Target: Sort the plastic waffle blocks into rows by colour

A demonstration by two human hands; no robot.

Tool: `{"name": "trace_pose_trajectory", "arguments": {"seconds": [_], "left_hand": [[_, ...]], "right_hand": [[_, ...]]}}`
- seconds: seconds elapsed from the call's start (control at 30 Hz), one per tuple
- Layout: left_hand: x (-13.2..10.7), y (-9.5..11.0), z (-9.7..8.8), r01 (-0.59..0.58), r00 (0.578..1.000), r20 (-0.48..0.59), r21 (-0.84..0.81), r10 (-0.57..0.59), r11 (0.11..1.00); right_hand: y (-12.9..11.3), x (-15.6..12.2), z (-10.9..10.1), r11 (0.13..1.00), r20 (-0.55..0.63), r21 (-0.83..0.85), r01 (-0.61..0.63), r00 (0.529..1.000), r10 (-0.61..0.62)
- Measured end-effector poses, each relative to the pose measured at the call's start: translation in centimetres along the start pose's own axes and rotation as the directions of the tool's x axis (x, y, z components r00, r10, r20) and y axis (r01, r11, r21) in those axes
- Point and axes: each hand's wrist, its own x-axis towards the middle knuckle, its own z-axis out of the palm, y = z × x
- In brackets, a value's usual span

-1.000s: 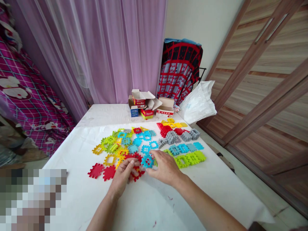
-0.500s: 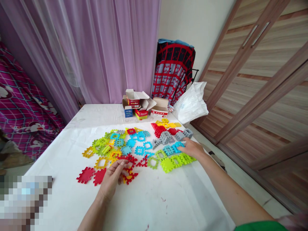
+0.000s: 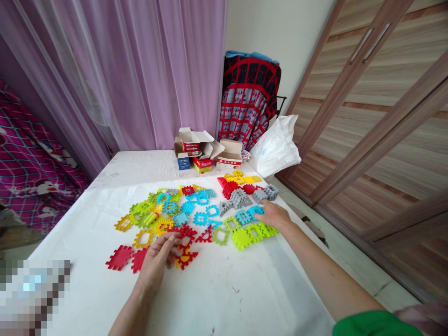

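My right hand (image 3: pixel 275 215) reaches to the right side of the table, its thumb and fingers closed at the edge of a blue interlocking tile (image 3: pixel 256 211). A second blue tile (image 3: pixel 242 217) lies beside it, and bright green tiles (image 3: pixel 250 234) lie in a row just in front. My left hand (image 3: pixel 163 249) hovers at the near edge of a mixed pile, fingers loosely bent and apart, with nothing visible in them. Around it are red tiles (image 3: pixel 120 257), a yellow frame tile (image 3: pixel 143 239) and a red triangle tile (image 3: pixel 204 234). The right fingertips are partly hidden.
Grey tiles (image 3: pixel 240 198), red tiles (image 3: pixel 231 189) and yellow tiles (image 3: pixel 238 177) are grouped at the right. Opened small boxes (image 3: pixel 199 151) and a white plastic bag (image 3: pixel 276 147) stand at the back. A blurred-out object (image 3: pixel 35 294) lies at the front left.
The camera view has shifted slightly, moving the scene a little to the left. Both hands stay almost in place over the same tiles.
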Motion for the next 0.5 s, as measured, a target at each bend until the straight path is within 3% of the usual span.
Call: {"name": "trace_pose_trajectory", "arguments": {"seconds": [0.33, 0.5], "left_hand": [[0.0, 0.2, 0.0, -0.008, 1.0, -0.014, -0.011, 0.008, 1.0], [0.4, 0.4, -0.5, -0.052, 0.992, -0.122, -0.088, 0.041, 0.995]], "right_hand": [[-0.1, -0.7, -1.2, 0.999, -0.025, -0.019, 0.042, 0.999, -0.043], [-1.2, -1.2, -1.9, 0.987, -0.165, 0.046, 0.156, 0.975, -0.146]]}}
